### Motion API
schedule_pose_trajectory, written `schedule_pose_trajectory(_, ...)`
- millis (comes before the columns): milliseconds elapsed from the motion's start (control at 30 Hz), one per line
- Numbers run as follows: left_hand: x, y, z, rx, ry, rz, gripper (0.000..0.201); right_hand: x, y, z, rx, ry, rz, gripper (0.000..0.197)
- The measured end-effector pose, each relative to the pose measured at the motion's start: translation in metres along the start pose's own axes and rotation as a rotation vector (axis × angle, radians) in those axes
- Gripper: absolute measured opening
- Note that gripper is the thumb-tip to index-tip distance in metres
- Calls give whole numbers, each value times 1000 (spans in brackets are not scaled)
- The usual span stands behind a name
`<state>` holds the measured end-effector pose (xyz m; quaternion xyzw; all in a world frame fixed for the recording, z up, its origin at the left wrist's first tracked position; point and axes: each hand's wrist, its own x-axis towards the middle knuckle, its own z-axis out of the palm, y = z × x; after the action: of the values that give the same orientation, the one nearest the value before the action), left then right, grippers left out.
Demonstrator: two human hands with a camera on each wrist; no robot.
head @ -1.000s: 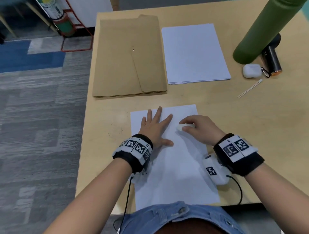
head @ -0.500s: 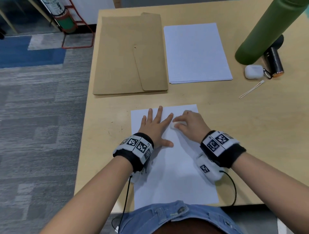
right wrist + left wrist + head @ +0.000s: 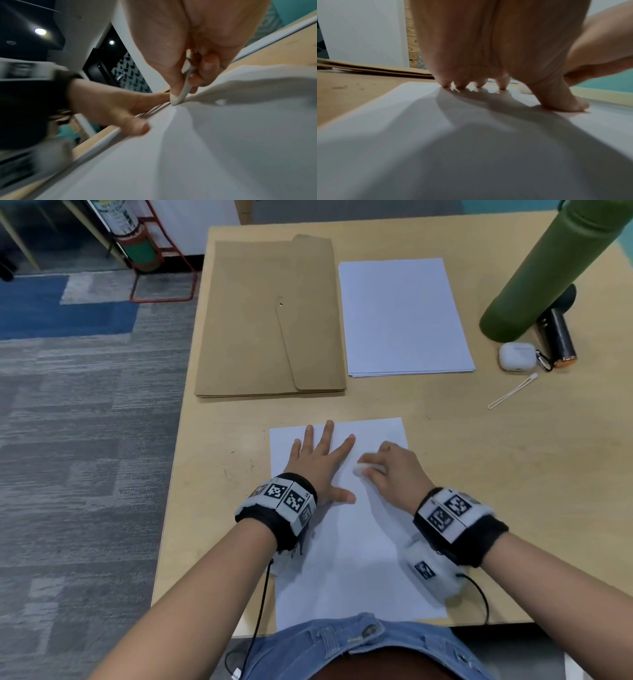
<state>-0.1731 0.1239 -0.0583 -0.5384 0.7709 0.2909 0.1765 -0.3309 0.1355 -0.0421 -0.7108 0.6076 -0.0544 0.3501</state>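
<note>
While on paper [image 3: 342,559], left hand [image 3: 317,465] (splayed)

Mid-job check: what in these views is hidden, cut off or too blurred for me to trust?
White tool: head view, right hand covers all but its tip; its kind is unclear.
Sheet: head view, near edge hidden by denim waistband.
Green bottle: top cut off by head view's upper edge.
Left wrist band: right wrist view, motion-blurred.
Left wrist view: left hand blocks most of the table beyond.
</note>
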Motion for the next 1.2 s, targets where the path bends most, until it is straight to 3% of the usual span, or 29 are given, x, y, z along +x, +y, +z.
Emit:
schedule_pose_trajectory(100, 1, 1, 0, 15, -5, 4, 104, -9, 1, 0, 6, -68, 1, 26)
schedule_pose_trajectory(267, 1, 0, 1, 19, -2, 4, 104, 19, -6, -2, 59, 88, 39, 28)
schedule_pose_trajectory(433, 1, 0, 1, 17, 0, 4, 104, -12, 0, 9, 35, -54, 33, 28)
schedule_pose_trajectory(633, 2, 0, 1, 23, 7, -2, 104, 21, -5, 0, 72, 99, 31, 29)
schedule_pose_trajectory(800, 1, 0, 1, 22, 4, 6, 104, -13, 5, 9, 74, -76, 41, 27)
schedule_pose_trajectory(1000, 1, 0, 1, 10, 7, 7, 104, 15, -6, 3, 146, 124, 73, 27)
schedule_pose_trajectory(1200, -2, 1, -1, -5, 4, 5, 104, -26, 15, 8, 131, -112, 70, 16)
